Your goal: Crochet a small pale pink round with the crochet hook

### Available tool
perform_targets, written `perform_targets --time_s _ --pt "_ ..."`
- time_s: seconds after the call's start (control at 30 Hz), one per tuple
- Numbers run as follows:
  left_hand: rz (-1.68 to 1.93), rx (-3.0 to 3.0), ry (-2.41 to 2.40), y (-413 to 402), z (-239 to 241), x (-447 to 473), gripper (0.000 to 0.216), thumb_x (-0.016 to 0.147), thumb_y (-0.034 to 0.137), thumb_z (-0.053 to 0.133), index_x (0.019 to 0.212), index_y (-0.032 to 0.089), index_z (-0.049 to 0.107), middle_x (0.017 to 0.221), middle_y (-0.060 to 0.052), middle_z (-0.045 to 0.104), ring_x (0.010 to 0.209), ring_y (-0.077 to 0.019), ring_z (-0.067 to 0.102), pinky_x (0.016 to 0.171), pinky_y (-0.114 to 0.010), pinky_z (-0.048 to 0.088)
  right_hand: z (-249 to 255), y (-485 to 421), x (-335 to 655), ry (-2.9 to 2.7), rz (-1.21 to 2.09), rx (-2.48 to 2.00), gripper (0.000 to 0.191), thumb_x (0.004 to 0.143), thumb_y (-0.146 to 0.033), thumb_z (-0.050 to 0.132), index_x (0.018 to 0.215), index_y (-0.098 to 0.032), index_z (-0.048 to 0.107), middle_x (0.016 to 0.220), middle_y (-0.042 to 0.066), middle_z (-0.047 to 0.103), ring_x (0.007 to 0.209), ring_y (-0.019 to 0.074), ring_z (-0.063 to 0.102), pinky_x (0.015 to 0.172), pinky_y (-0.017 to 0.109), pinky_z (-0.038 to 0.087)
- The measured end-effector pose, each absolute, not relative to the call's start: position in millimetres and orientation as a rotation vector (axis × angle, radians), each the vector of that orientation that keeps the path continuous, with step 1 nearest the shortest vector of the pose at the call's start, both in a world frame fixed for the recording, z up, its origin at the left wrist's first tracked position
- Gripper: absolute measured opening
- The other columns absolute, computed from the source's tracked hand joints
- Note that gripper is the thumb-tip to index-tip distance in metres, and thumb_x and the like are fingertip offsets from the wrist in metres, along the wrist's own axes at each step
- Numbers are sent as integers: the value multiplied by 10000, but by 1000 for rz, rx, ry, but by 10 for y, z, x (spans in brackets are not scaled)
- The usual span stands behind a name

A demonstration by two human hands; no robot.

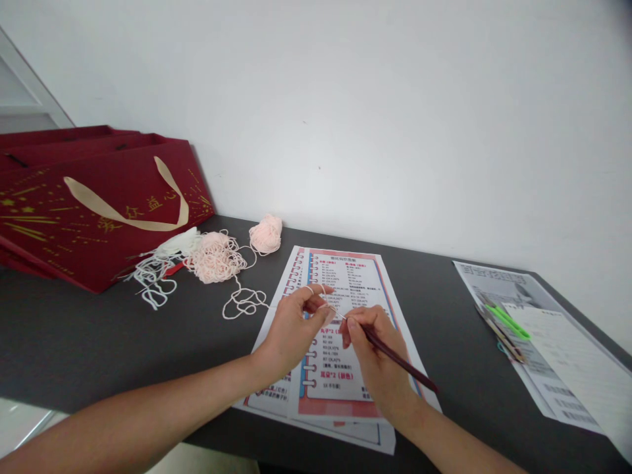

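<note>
My right hand (378, 352) is closed around the dark red handle of a crochet hook (402, 362), whose thin metal tip points up and left. Close beside it, my left hand (296, 326) has pale yarn looped over its index finger, with thumb and fingers pinched together at the hook's tip. Any stitches there are too small to make out. From the left hand the yarn (245, 304) trails left to a loose pink heap of yarn (216, 258). Both hands are over printed pattern sheets (336, 395) with spiral-binding drawings and rows of text.
A pink yarn ball (266, 234) sits near the wall, with white yarn (157, 270) tangled left of the heap. Red gift bags (113, 210) lie at the left. On the right, papers (557, 349) hold a green-handled tool (508, 321) and a slim pointed tool (498, 334).
</note>
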State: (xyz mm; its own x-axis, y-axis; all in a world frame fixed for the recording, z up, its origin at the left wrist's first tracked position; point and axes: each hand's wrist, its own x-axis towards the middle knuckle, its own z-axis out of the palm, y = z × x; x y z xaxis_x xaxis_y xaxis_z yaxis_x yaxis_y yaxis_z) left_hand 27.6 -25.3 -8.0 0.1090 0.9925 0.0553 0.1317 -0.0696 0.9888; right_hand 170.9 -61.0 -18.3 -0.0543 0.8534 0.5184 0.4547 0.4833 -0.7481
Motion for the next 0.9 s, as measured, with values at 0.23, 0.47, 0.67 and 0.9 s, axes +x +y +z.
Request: perform_targets --time_s 0.23,0.47,0.67,0.9 --pt "1128 1434 1241 -225 -93 287 275 739 181 590 1003 143 659 699 0 610 655 -130 558 651 -263 442 -205 -553 1748 -2107 126 -805 179 862 -21 446 822 -194 433 741 38 533 670 159 502 581 295 458" --pt "1094 1478 1255 -206 -56 278 298 742 225 616 1024 140 661 671 4 636 637 -140 581 662 -271 458 -134 -554 1762 -2215 -43 -817 193 850 9 438 807 -178 425 729 68 538 674 182 499 574 324 460" --pt "1071 1620 1274 -250 9 253 284 750 238 635 1023 171 678 690 3 661 685 -162 601 766 -315 445 -222 -524 1756 -2089 164 -887 149 884 -61 428 874 -204 468 800 50 572 732 179 563 630 311 494" --pt "926 1009 927 -161 17 213 384 706 178 694 1080 135 616 652 25 627 648 -112 577 721 -263 435 -290 -399 1890 -2001 311 -790 158 878 -94 472 957 -228 499 905 36 610 814 160 619 682 278 525"
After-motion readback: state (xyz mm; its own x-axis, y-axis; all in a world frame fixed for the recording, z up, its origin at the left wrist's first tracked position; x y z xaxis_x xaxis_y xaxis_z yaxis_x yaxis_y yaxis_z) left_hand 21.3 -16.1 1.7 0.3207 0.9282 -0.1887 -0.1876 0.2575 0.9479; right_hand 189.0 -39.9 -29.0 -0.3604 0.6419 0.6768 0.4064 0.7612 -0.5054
